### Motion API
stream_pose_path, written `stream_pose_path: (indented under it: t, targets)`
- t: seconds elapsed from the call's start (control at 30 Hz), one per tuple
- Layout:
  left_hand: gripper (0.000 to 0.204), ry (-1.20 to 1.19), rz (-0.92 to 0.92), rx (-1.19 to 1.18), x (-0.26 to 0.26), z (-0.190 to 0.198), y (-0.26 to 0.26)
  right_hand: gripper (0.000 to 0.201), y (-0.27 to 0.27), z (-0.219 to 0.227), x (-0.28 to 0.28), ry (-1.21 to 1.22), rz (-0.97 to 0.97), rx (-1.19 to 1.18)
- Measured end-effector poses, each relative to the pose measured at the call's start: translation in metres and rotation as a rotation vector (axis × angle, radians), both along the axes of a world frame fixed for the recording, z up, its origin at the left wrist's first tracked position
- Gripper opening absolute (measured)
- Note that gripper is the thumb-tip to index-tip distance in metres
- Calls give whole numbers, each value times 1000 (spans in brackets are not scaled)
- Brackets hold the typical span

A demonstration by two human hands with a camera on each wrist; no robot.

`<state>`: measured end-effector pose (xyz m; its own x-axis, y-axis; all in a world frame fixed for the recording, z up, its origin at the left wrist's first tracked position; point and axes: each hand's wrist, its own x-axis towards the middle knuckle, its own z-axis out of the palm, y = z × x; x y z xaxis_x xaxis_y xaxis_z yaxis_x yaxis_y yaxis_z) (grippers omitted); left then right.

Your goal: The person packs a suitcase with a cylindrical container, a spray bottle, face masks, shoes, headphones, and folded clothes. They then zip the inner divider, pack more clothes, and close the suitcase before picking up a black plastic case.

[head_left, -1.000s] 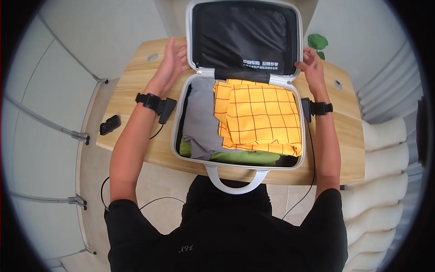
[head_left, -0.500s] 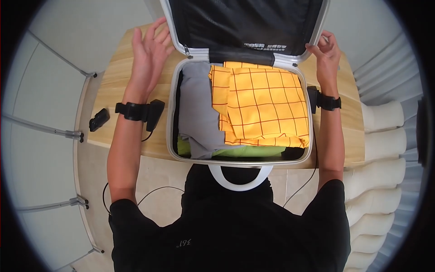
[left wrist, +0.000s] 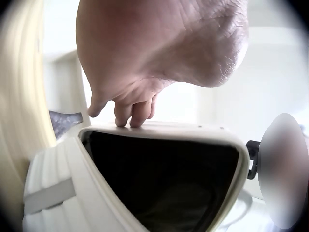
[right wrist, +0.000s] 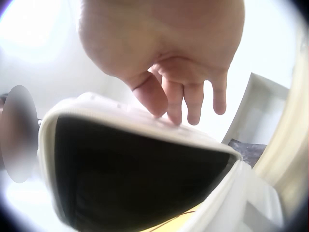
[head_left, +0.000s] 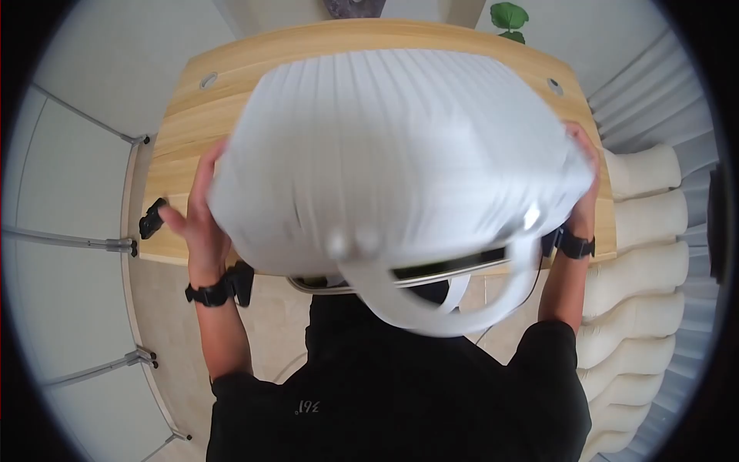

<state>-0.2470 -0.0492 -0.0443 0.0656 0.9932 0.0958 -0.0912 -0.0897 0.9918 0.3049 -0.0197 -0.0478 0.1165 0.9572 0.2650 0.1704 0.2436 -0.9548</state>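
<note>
A white ribbed suitcase lid (head_left: 400, 146), blurred by motion, hangs tilted down over the suitcase base (head_left: 308, 286) and hides most of it. My left hand (head_left: 202, 223) is at the lid's left side, its fingertips (left wrist: 137, 118) on the outer edge and its thumb held away. On the opposite side my right hand (head_left: 586, 173) touches the lid with thumb and fingers extended. Dark lining (right wrist: 135, 174) shows through the gap between lid and base. Below it, a strip of yellow checked cloth (right wrist: 179, 223) is visible. The lid's white handle (head_left: 419, 323) points towards my body.
The suitcase stands near the front edge of a wooden table (head_left: 173, 146). A small black device (head_left: 152, 219) lies at the table's left edge. Beyond the back right corner is a green plant (head_left: 509, 15); a cream padded seat (head_left: 645, 223) is to the right.
The lid has swung from upright down towards me, covering the grey, yellow and green cloth. Both hands have come nearer my body with it, and the right has let go of its pinch on the rim.
</note>
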Motion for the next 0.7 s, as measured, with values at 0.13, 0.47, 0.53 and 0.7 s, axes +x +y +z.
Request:
stream_pose_path:
  t: [0.13, 0.47, 0.53, 0.7]
  targets:
    - [138, 126, -157, 25, -4, -21, -17, 43, -21, 25, -36, 5, 148, -102]
    - [119, -31, 231, -186, -13, -36, -29, 66, -9, 62, -113, 101, 90, -231]
    - [105, -339, 235, -240, 0, -31, -33, 65, -18, 65, -117, 108, 57, -224]
    - [84, -421, 460, -321, 21, 26, 37, 65, 2, 80, -138, 45, 120, -237]
